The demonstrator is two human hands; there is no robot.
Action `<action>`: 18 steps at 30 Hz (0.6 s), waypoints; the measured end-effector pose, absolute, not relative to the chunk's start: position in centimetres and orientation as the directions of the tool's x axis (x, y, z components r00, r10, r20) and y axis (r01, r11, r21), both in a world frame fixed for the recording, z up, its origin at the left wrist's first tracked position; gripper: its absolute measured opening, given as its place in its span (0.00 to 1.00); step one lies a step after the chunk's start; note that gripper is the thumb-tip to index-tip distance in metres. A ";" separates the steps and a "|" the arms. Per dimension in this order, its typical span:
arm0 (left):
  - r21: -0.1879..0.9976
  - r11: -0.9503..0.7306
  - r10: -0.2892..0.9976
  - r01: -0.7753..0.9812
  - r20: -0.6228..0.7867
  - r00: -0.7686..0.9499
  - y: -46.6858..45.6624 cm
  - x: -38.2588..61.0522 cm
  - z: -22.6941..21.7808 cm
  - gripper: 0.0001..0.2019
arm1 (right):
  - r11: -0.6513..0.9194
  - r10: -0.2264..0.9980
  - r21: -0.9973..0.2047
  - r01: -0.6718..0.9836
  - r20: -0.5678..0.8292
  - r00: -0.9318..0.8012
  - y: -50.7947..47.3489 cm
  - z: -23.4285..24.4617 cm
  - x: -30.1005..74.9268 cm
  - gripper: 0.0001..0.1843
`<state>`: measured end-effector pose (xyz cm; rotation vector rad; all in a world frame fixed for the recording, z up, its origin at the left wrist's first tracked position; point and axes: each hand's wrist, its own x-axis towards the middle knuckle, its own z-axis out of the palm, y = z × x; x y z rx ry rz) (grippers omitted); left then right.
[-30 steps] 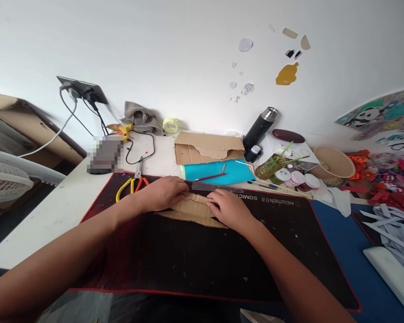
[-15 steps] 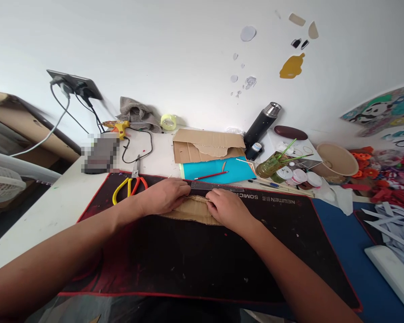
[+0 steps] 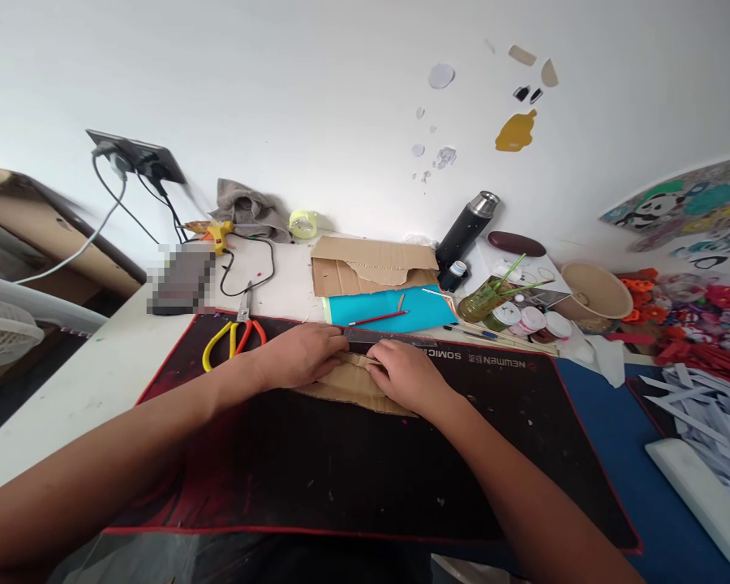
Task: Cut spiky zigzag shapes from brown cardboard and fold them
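A piece of brown cardboard [image 3: 356,385] lies low over the dark desk mat [image 3: 316,462], its far edge bent up. My left hand [image 3: 304,354] grips its far left part with curled fingers. At the far right part, my right hand [image 3: 407,373] pinches the same edge between thumb and fingers. Both palms hide the ends of the piece. Just beyond the hands lies a clear ruler [image 3: 389,336]. Scissors [image 3: 238,332] with yellow and orange handles rest beside my left wrist.
Behind the mat are a larger cardboard piece [image 3: 371,264], a blue sheet [image 3: 365,311] and a red pencil [image 3: 377,318]. A black thermos [image 3: 468,227] and a jar with green straws [image 3: 480,302] stand back right. A yellow glue gun [image 3: 217,235] lies back left.
The cardboard has tilted slightly, its right end now nearer to me. Both hands keep their hold and have shifted only a little. The camera view has turned slightly to the right.
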<state>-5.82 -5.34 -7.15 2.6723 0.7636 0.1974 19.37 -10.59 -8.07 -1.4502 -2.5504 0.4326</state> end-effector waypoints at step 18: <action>0.309 -0.861 0.447 0.404 0.081 0.891 -4.9 -5.7 -7.7 0.11 | 0.546 0.831 -0.251 0.799 0.037 -0.556 -10.3 -8.4 19.4 0.06</action>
